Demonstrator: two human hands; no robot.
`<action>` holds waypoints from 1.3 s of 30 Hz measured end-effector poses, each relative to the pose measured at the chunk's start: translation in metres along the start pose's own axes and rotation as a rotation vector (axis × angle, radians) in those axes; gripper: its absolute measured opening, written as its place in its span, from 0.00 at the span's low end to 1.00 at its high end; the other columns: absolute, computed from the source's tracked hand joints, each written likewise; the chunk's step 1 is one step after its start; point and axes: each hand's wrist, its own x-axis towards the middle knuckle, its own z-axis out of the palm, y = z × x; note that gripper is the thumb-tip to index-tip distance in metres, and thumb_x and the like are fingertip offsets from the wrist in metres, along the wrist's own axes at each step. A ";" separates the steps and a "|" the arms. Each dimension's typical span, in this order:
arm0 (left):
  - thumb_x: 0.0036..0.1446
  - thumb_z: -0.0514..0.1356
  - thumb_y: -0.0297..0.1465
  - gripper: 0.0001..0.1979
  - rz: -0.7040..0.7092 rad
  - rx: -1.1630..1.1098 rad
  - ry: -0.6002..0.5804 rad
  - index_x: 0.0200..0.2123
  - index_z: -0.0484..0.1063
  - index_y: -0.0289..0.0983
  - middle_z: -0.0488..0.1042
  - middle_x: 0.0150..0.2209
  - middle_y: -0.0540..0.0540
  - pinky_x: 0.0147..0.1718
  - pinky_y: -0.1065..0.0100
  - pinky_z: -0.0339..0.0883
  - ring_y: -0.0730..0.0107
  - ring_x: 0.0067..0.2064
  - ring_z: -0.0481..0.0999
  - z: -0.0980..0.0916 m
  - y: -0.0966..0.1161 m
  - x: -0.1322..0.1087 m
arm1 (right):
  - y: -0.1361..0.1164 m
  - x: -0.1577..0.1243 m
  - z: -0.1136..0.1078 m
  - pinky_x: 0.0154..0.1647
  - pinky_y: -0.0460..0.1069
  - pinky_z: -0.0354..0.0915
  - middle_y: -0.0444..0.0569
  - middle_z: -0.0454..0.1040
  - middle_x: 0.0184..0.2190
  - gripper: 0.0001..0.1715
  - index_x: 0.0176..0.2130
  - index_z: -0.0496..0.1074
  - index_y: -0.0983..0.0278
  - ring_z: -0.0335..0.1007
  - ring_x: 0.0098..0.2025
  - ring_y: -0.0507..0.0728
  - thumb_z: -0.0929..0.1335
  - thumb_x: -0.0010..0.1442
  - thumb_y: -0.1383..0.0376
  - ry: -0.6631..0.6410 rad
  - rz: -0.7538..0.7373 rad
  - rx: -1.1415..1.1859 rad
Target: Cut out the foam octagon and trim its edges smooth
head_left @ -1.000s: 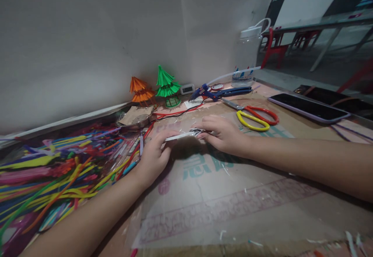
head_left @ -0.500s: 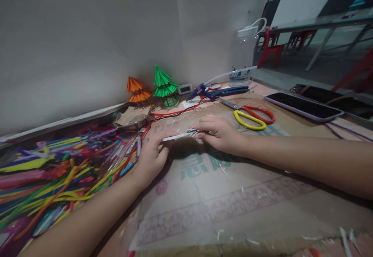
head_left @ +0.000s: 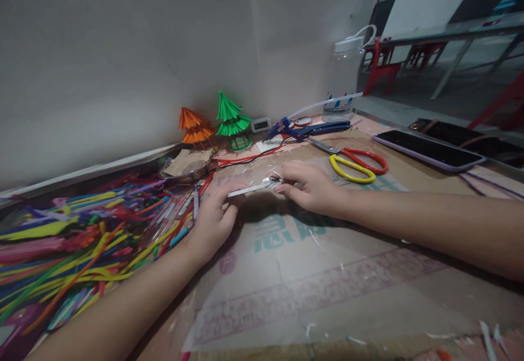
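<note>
Over the printed cardboard (head_left: 286, 306), my left hand (head_left: 215, 219) grips the left end of a thin, flat white piece (head_left: 249, 190). My right hand (head_left: 313, 186) has thumb and fingers closed at its right end, where something dark and shiny shows between the fingertips. What exactly this piece is, I cannot make out. Scissors (head_left: 354, 167) with one red and one yellow handle lie beyond my right hand. To the left of my left hand is a heap of coloured pipe cleaners (head_left: 82, 252).
An orange tree model (head_left: 194, 126) and a green one (head_left: 231, 118) stand by the wall. Right of them are a small white display (head_left: 260, 125), a blue glue gun (head_left: 282, 129) and a clear bottle (head_left: 341, 77). A phone (head_left: 428, 149) lies at the right. Scraps litter the front edge.
My right fingertips have shifted slightly on the white piece, and a thin pale bit now sticks up by them. My left hand stays in place.
</note>
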 end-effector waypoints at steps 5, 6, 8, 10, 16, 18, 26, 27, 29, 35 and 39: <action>0.62 0.53 0.25 0.14 0.038 0.039 -0.043 0.49 0.73 0.40 0.78 0.44 0.46 0.49 0.62 0.71 0.63 0.47 0.77 -0.001 0.004 0.000 | -0.003 -0.001 -0.001 0.37 0.50 0.58 0.48 0.73 0.32 0.11 0.42 0.73 0.64 0.65 0.34 0.56 0.64 0.67 0.61 -0.046 -0.034 0.000; 0.62 0.53 0.24 0.15 0.047 0.050 -0.049 0.49 0.73 0.40 0.78 0.44 0.45 0.50 0.62 0.71 0.63 0.47 0.77 -0.001 0.005 0.000 | -0.003 -0.001 -0.001 0.37 0.50 0.58 0.48 0.73 0.31 0.11 0.42 0.73 0.64 0.64 0.34 0.56 0.64 0.67 0.61 -0.049 -0.042 -0.007; 0.61 0.53 0.24 0.16 0.060 0.069 -0.053 0.50 0.72 0.39 0.78 0.45 0.45 0.51 0.62 0.70 0.64 0.48 0.77 -0.002 0.006 0.000 | -0.003 -0.001 0.000 0.36 0.49 0.57 0.47 0.71 0.30 0.12 0.42 0.74 0.65 0.63 0.33 0.56 0.64 0.68 0.60 -0.051 -0.057 -0.021; 0.60 0.53 0.22 0.16 0.078 0.082 -0.047 0.50 0.72 0.39 0.78 0.45 0.45 0.51 0.63 0.70 0.64 0.48 0.77 -0.002 0.007 0.000 | -0.002 -0.001 0.000 0.36 0.49 0.56 0.47 0.70 0.29 0.12 0.42 0.74 0.65 0.63 0.33 0.56 0.64 0.68 0.60 -0.053 -0.066 -0.029; 0.59 0.53 0.21 0.17 0.084 0.090 -0.050 0.49 0.73 0.39 0.78 0.44 0.46 0.50 0.64 0.70 0.65 0.47 0.77 -0.002 0.007 0.000 | -0.002 -0.001 0.000 0.36 0.48 0.56 0.47 0.69 0.29 0.13 0.42 0.75 0.65 0.63 0.33 0.55 0.64 0.69 0.60 -0.065 -0.076 -0.052; 0.59 0.53 0.21 0.17 0.080 0.089 -0.044 0.49 0.72 0.39 0.78 0.44 0.46 0.50 0.64 0.70 0.65 0.47 0.77 -0.002 0.008 0.000 | -0.001 -0.001 0.000 0.36 0.48 0.56 0.46 0.69 0.29 0.13 0.41 0.75 0.65 0.63 0.33 0.55 0.64 0.69 0.60 -0.066 -0.078 -0.050; 0.62 0.53 0.24 0.14 0.084 0.088 -0.041 0.49 0.73 0.39 0.78 0.44 0.45 0.50 0.63 0.71 0.64 0.47 0.77 -0.002 0.007 0.000 | 0.000 -0.001 -0.001 0.36 0.48 0.56 0.47 0.70 0.28 0.15 0.38 0.75 0.64 0.63 0.33 0.55 0.63 0.69 0.60 -0.063 -0.081 -0.046; 0.62 0.53 0.25 0.14 0.085 0.087 -0.041 0.49 0.73 0.39 0.78 0.44 0.45 0.50 0.63 0.71 0.64 0.47 0.77 -0.002 0.007 0.000 | 0.000 -0.001 -0.001 0.36 0.48 0.56 0.47 0.70 0.28 0.15 0.38 0.75 0.65 0.63 0.33 0.55 0.63 0.69 0.60 -0.061 -0.076 -0.038; 0.62 0.54 0.25 0.14 0.083 0.087 -0.042 0.49 0.72 0.39 0.78 0.45 0.45 0.50 0.62 0.71 0.64 0.48 0.77 -0.002 0.007 0.000 | 0.000 -0.001 0.000 0.36 0.48 0.56 0.46 0.70 0.28 0.14 0.37 0.75 0.64 0.63 0.33 0.54 0.63 0.69 0.61 -0.063 -0.060 -0.024; 0.62 0.54 0.25 0.15 0.075 0.088 -0.043 0.49 0.72 0.40 0.78 0.44 0.45 0.51 0.62 0.70 0.63 0.48 0.77 -0.002 0.005 0.000 | -0.001 -0.001 0.002 0.36 0.48 0.56 0.47 0.72 0.30 0.10 0.40 0.73 0.63 0.63 0.33 0.55 0.64 0.67 0.61 -0.038 -0.034 -0.003; 0.62 0.53 0.24 0.15 0.112 0.105 -0.053 0.50 0.72 0.39 0.78 0.46 0.45 0.51 0.62 0.71 0.63 0.48 0.77 -0.002 0.006 0.000 | -0.003 -0.001 0.001 0.36 0.49 0.56 0.47 0.71 0.30 0.12 0.41 0.73 0.64 0.63 0.33 0.55 0.64 0.68 0.60 -0.065 -0.051 -0.016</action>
